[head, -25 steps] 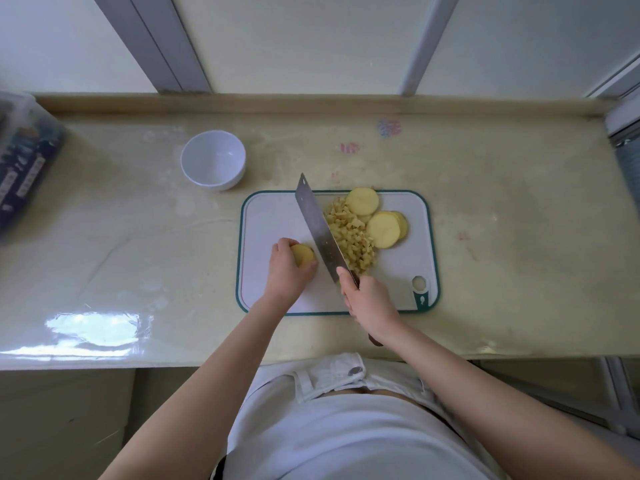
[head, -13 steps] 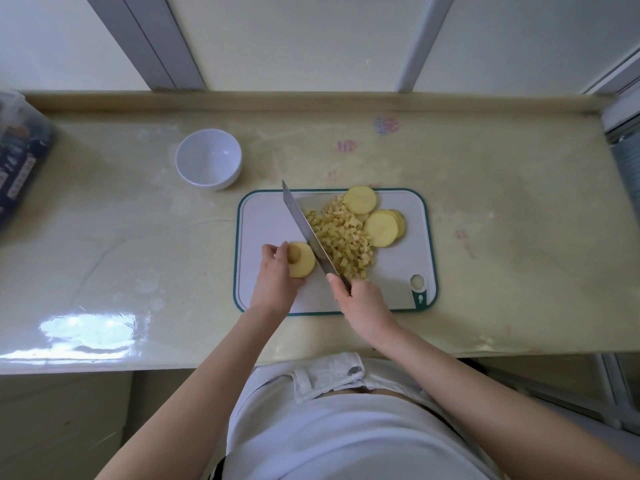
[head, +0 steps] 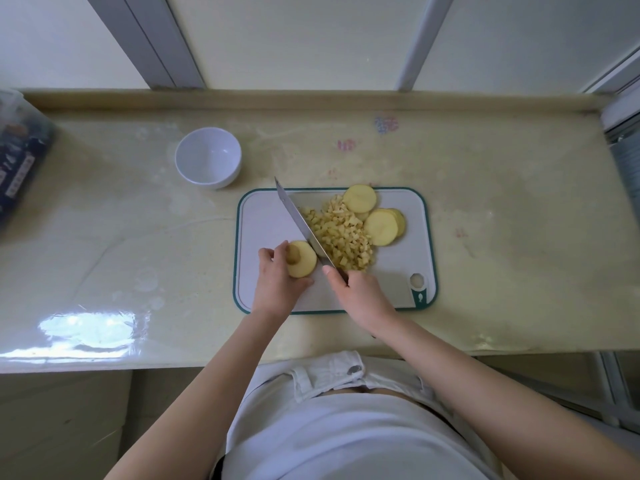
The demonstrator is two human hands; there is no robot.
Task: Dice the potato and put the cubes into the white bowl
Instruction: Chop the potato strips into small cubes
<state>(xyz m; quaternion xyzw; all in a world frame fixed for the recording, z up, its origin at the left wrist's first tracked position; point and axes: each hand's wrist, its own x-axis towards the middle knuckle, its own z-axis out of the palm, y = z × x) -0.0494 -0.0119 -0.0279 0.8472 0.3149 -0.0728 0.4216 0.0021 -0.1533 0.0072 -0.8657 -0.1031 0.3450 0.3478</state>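
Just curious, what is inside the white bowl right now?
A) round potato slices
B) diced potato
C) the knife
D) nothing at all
D: the white bowl shows only its bare inside, while the potato cubes lie heaped on the cutting board.

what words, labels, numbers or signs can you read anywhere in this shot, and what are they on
No text here can be read.
Box at the left edge: dark blue with pale strips of print, too blurred to read.
Pink and blue marks on the counter: coloured smudges, no letters to make out.
Green tab of the cutting board: a small white mark, too small to read.
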